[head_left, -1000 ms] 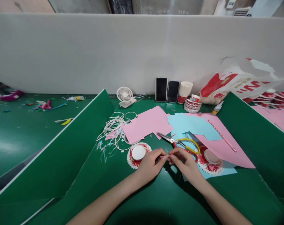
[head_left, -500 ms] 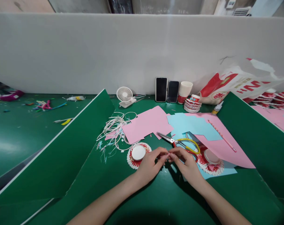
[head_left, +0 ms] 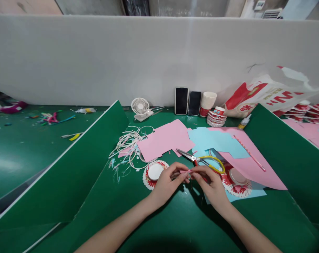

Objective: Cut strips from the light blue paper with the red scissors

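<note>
Between my fingertips is a small piece of pink paper (head_left: 185, 172), mostly covered by the fingers. My left hand (head_left: 169, 181) pinches its left part, and my right hand (head_left: 210, 182) pinches close by at its right end. Just beyond the hands lie scissors (head_left: 196, 160) with yellow and red handles, blades pointing to the far left. A cut paper cup with a frilled red and white rim (head_left: 155, 172) lies base up beside my left hand. Another frilled cup (head_left: 238, 177) sits to the right of my right hand, partly under pink paper.
Pink sheets (head_left: 166, 138) and blue sheets (head_left: 217, 140) lie beyond the hands, with a pencil (head_left: 250, 153) at right. White cords (head_left: 129, 140), a fan (head_left: 140, 108), two phones (head_left: 181, 101), paper cups (head_left: 208, 100) and a glue bottle (head_left: 244, 121) stand or lie around. Green dividers (head_left: 96, 161) flank the space.
The pink paper shows more between my fingers now. Both hands have shifted slightly, the left fingers turning so that more of the piece is exposed.
</note>
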`<state>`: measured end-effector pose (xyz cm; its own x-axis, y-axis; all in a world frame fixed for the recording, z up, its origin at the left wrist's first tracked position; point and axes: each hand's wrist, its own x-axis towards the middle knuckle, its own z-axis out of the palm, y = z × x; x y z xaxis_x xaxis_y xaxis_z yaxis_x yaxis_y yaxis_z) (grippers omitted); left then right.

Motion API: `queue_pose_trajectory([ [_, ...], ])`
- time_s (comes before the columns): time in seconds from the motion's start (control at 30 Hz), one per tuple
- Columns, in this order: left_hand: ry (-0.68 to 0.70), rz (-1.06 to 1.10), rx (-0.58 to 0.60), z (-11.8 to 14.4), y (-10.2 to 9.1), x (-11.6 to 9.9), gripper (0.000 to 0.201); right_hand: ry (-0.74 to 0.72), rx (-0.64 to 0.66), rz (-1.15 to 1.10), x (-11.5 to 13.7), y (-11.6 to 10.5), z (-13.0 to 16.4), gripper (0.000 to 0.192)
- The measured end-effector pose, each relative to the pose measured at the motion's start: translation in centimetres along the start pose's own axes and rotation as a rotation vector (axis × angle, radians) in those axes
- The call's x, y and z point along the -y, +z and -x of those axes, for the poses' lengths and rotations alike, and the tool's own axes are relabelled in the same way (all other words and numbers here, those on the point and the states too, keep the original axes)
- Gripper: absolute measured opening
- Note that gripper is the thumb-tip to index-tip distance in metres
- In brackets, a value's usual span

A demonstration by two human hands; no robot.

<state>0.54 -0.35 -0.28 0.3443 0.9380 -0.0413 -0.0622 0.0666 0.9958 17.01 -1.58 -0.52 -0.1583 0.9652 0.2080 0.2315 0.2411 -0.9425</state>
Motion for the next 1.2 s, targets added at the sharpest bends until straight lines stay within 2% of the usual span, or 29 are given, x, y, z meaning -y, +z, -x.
queue_pose_trajectory([
  [0.2,-0.016,0.044,-0.029,0.29,0.13,-0.13,0.017,-0.125,-0.015,0.095,-0.37,0.02,0.30,0.011],
  [0.33,-0.008,0.054,-0.024,0.33,0.10,-0.07,0.017,-0.151,-0.029,0.103,-0.25,0.06,0.16,0.010],
  [0.83,0.056,-0.168,-0.031,0.35,0.28,-0.14,0.015,0.021,-0.038,-0.005,0.00,0.42,0.19,0.004],
  [1.07,0.121,-0.325,-0.049,0.48,0.40,0.10,0.010,0.050,0.026,-0.006,-0.05,0.58,0.24,0.010],
  [1.2,0.111,-0.313,-0.039,0.32,0.21,-0.02,0.008,0.081,0.058,-0.065,0.00,0.28,-0.07,0.011],
])
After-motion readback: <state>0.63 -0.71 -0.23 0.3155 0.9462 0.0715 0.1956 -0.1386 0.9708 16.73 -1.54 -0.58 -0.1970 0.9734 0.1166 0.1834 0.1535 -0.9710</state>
